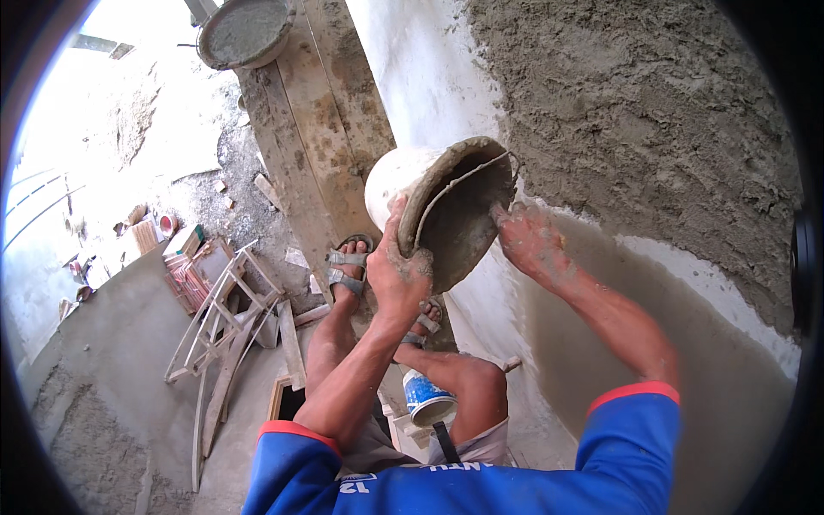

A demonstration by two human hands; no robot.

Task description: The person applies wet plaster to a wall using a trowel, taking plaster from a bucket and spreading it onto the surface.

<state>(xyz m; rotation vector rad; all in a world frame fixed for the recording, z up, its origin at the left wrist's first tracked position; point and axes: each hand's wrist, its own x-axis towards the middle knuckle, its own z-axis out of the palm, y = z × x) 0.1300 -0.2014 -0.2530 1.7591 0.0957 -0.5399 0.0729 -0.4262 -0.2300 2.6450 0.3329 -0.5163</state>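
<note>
A pale bucket coated with wet grey mortar is tilted, its mouth turned toward me and the right. My left hand is closed on the near left part of its rim, thumb along the outer wall. At the right side of the mouth, my right hand is curled against the rim, its fingertips reaching just inside; their exact grip is partly hidden. Both hands are smeared with mortar. A thin wire handle crosses the dark opening. Grey residue lines the inside.
I stand on mortar-stained planks, with a full basin of mortar at their far end. A wall with rough fresh plaster rises at the right. Below lie a wooden frame, a blue-white bucket and scattered debris.
</note>
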